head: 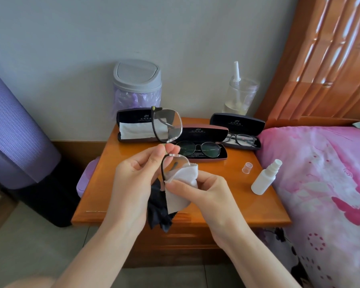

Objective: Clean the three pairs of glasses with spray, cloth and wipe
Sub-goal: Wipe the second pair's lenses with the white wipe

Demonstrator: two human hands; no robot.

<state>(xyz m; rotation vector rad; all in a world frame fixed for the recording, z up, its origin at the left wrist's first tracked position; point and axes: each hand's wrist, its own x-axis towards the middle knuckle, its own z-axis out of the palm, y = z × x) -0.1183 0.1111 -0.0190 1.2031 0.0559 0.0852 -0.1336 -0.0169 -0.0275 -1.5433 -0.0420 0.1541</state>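
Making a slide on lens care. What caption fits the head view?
Left hand holds glasses at the bridge; right hand pinches a white cloth on one lens, over the nightstand.

White cloth (180, 183), black rag (158, 214). Glossy orange-brown table (247, 204), white bottle (262, 181). Pink butterfly-print bedspread (320, 183); grey bin (137, 76), lilac liner (133, 98).

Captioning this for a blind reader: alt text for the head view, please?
A left hand pinches a pair of glasses by the bridge while the right hand holds a white cloth on one lens, above a wooden nightstand holding two more pairs in open cases and an uncapped spray bottle.
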